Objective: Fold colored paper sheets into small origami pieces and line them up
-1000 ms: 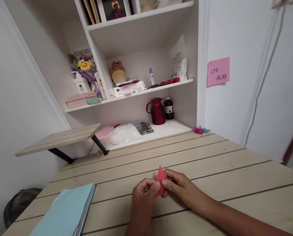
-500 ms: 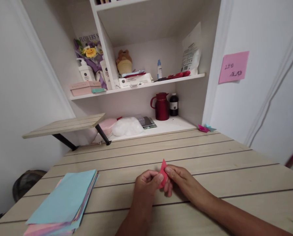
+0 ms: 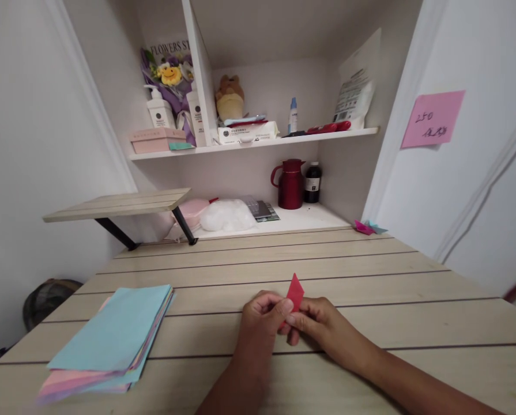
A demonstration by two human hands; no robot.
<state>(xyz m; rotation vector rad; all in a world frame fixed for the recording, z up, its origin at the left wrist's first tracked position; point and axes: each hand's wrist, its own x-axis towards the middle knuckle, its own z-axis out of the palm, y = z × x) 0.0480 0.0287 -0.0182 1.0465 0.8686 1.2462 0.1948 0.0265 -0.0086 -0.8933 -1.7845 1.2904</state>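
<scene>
A small piece of folded red paper [image 3: 296, 292] stands upright between my two hands, above the slatted tabletop [image 3: 370, 311]. Its pointed tip faces up and away from me. My left hand [image 3: 264, 317] pinches its left side, thumb on the near face. From the right, my right hand [image 3: 316, 323] grips the lower part, with thumb and fingers closed near the left thumb. The paper's bottom end is mostly covered by the fingers.
A stack of coloured paper [image 3: 110, 334], light blue on top, lies at the left. Pink and blue folded paper pieces [image 3: 369, 227] sit at the far right corner. Behind are a small raised shelf [image 3: 119, 204], a red jug [image 3: 290, 184] and a dark bottle [image 3: 312, 183].
My right hand has slid down from the paper's upper edge to its lower part. More of the paper's upper end now shows. The camera view has shifted slightly.
</scene>
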